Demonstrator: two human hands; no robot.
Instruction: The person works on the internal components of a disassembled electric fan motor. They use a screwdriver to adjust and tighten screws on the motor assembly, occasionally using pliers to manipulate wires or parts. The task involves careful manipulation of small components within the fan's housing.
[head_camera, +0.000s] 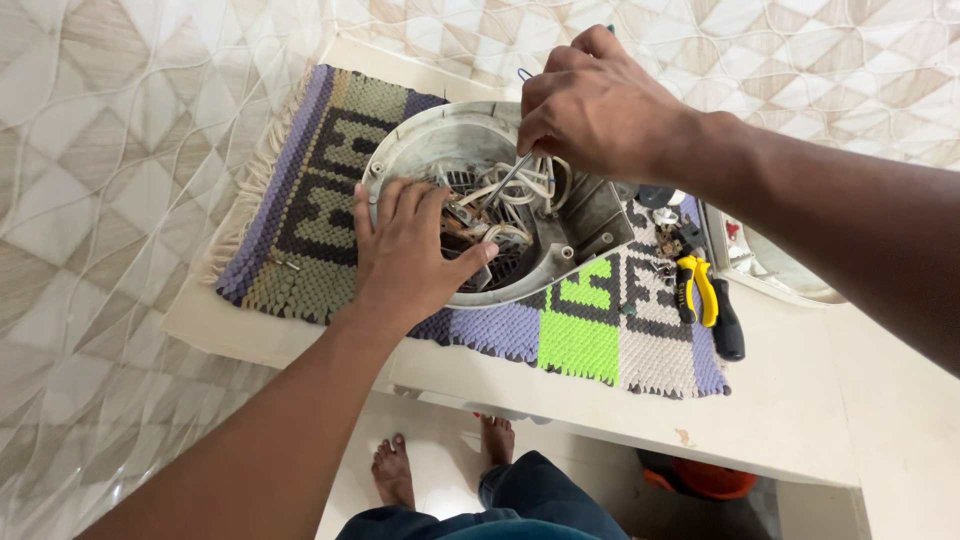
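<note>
A floor of pale patterned tiles is being shown all around a low white table. A woven mat in purple, green and grey is being used as a cover on the table. A round white casing with its inside open is being kept on the mat, near the middle of the table. White wires are being seen curled up inside it.

The left hand is being laid flat on the near edge of the casing, with the fingers spread wide and the thumb stuck out to the side.

A thin metal tool is being pinched by the right hand, whose fingers are being curled tight around its top. Its tip is being pushed down among the wires.

Yellow and black pliers are being left on the mat, just beside the casing.
</note>
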